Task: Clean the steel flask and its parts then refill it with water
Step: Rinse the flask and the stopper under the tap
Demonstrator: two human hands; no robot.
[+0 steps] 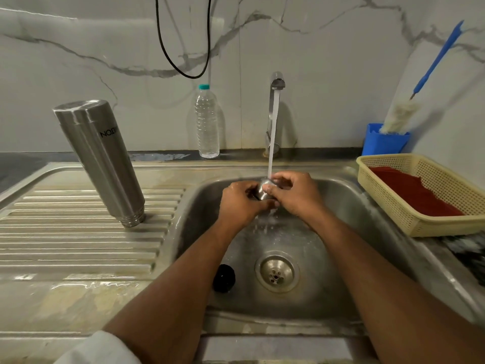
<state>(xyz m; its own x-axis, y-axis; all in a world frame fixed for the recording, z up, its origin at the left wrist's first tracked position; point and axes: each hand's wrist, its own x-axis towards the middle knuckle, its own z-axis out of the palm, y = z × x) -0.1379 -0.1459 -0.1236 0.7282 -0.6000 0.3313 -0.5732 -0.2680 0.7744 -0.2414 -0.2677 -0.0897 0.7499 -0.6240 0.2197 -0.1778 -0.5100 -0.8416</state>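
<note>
both hands — left hand (pixel 240 203), right hand (pixel 294 195) — clamp the small steel cap (pixel 263 189) under the tap stream (pixel 273 132); wet, slick, rigid — best held by its rim.

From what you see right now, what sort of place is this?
Most likely a home kitchen washing-up area: a steel sink with ribbed drainboard, a running tap on a marble-look wall, and a bottle brush standing in a blue holder.
</note>
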